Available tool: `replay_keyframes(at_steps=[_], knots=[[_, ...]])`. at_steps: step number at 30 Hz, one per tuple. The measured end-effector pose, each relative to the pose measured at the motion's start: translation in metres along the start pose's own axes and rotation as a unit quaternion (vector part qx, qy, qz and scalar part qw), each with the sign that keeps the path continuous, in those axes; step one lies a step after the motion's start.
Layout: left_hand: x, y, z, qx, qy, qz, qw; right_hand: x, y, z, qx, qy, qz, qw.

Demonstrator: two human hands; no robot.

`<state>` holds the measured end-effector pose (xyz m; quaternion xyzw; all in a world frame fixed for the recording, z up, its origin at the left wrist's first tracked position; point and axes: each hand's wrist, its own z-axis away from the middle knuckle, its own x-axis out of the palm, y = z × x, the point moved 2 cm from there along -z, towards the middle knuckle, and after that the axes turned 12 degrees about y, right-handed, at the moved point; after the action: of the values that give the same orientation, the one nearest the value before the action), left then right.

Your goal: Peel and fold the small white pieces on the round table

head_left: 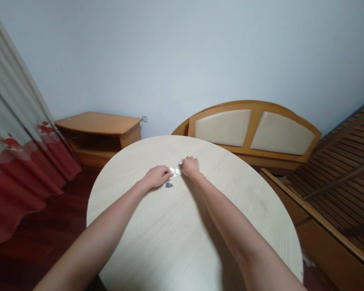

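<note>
Small flat white pieces lie on the round pale table, between my two hands. My left hand rests at their left edge with its fingers curled together, the tips touching or just beside a white piece; what they hold, if anything, is too small to make out. Bent over the far right side of the pieces is my right hand, closed, with a small dark piece showing at its fingertips. A cluster of dark grey, jagged-edged pieces lies just nearer to me than the white ones.
A small yellowish piece shows beside my right wrist. Behind the table stand a wooden cabinet on the left and a padded headboard on the right. A slatted bed frame is at far right; a curtain hangs at left.
</note>
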<state>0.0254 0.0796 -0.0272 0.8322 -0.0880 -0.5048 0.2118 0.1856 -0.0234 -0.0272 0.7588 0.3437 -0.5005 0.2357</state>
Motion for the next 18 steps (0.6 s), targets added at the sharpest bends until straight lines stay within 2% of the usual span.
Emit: replay_keyframes(at_steps=[4, 7, 9, 13, 18], knots=[[-0.001, 0.004, 0.0, 0.0, 0.039, -0.003, 0.999, -0.019, -0.001, 0.022, -0.016, 0.066, -0.057, 0.996], [0.0, 0.011, 0.002, 0.008, 0.07, 0.019, 0.997, -0.033, -0.004, 0.053, -0.029, 0.096, -0.126, 0.987], [0.003, 0.018, 0.004, 0.024, 0.067, 0.036, 0.997, -0.038, -0.006, 0.075, -0.047, 0.114, -0.157, 0.98], [0.01, 0.03, 0.008, 0.066, 0.03, 0.043, 0.996, -0.033, -0.005, 0.106, -0.081, 0.141, -0.203, 0.966], [0.018, 0.034, 0.008, 0.082, 0.026, 0.039, 0.996, -0.024, 0.004, 0.115, -0.078, 0.173, -0.25, 0.949]])
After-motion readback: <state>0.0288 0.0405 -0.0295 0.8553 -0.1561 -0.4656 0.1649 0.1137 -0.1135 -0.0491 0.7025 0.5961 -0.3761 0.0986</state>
